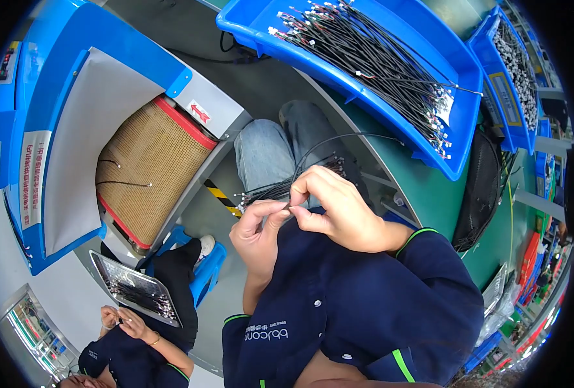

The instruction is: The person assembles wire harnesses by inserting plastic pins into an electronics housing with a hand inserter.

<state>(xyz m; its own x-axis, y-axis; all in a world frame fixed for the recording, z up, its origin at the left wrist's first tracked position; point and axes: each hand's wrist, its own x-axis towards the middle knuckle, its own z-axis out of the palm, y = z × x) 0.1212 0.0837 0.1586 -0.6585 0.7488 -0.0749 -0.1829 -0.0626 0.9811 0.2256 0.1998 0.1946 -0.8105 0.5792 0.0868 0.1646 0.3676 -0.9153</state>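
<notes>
My left hand [258, 239] and my right hand [342, 210] meet fingertip to fingertip above my lap. Both pinch a thin black cable [325, 140], one closed on each side of the meeting point. From the fingers the cable arcs up and to the right, over the edge of the green table. What exactly lies between the fingertips is too small to make out. Just beyond my hands, a bundle of black cables [275, 191] with small white connectors rests across my lap, partly hidden by my right hand.
A blue bin [245, 29] of black cables stands on the green table [422, 187], beside a second blue bin [503, 103] and a black bag [477, 194]. Left is a blue machine with a mesh conveyor belt [157, 168] carrying cables. A co-worker's hands [128, 321] are near a metal tray [99, 262].
</notes>
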